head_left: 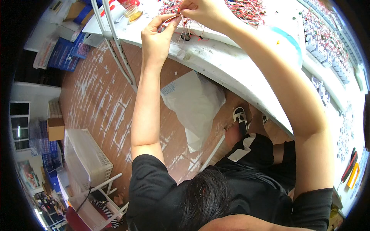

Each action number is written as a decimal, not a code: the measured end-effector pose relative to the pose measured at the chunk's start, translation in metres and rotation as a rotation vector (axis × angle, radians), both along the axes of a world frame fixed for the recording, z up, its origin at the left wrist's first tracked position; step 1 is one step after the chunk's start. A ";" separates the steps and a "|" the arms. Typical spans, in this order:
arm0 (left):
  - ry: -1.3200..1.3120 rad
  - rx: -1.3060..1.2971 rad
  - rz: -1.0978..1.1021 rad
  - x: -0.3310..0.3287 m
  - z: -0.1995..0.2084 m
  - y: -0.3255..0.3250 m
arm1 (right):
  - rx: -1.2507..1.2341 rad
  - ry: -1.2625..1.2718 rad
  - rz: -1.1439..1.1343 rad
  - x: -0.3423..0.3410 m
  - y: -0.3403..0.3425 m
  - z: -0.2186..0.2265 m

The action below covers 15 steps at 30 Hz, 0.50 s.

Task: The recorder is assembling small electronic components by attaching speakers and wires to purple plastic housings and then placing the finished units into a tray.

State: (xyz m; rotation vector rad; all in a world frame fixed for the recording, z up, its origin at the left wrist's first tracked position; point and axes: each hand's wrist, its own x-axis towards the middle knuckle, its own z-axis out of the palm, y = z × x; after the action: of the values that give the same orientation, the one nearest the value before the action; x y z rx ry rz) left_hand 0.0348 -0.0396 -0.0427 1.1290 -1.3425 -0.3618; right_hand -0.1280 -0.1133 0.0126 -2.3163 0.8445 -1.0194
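Note:
Both my arms reach up to the white worktable [227,54]. My left hand [156,38] is closed, its thumb and forefinger pinching thin red and white wires [166,24] near the table's edge. Close beside it, my right hand [206,12] has its fingertips together on the ends of the same wires, where a small red piece [179,11] shows. The fingers cover most of that piece, so its kind cannot be made out. Loose wire ends hang below the hands onto the tabletop. Behind my right hand lies a tangled heap of red, white and black wires [246,11].
A jar with yellowish contents [133,14] stands at the table's far left, by a metal crutch-like frame [111,38]. A translucent white bag [194,106] hangs below the table edge. Right lie a blue round sheet [289,44], rows of grey parts [325,50] and a yellow-handled tool [353,175].

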 end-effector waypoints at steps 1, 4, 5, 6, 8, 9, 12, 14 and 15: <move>-0.054 -0.025 0.014 0.000 0.000 0.000 | -0.001 0.000 -0.003 0.000 -0.004 -0.003; -0.106 -0.031 -0.010 0.000 0.000 0.000 | -0.089 0.052 0.034 0.000 -0.018 -0.012; -0.105 -0.031 -0.013 0.001 0.000 -0.001 | -0.074 0.073 0.048 -0.002 -0.022 -0.014; -0.215 -0.066 0.033 0.002 0.000 -0.001 | -0.058 0.094 0.064 -0.002 -0.021 -0.013; -0.325 -0.099 0.079 0.004 0.000 0.000 | -0.045 0.090 0.034 -0.001 -0.019 -0.012; -0.381 -0.070 0.105 0.003 0.004 0.003 | -0.033 0.086 0.005 0.000 -0.016 -0.010; -0.475 -0.045 0.156 0.006 0.005 0.004 | -0.016 0.043 0.013 -0.001 -0.011 -0.007; -0.515 -0.052 0.176 0.006 0.006 0.004 | -0.055 0.016 0.051 0.003 -0.025 -0.018; -0.542 -0.036 0.189 0.004 0.008 0.005 | -0.090 -0.010 0.088 0.004 -0.028 -0.020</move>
State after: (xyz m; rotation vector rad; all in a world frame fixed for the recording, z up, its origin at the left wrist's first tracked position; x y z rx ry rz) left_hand 0.0387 -0.0344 -0.0343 1.3681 -1.6810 0.1197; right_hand -0.1243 -0.1413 -0.0073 -2.3987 0.6996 -1.0501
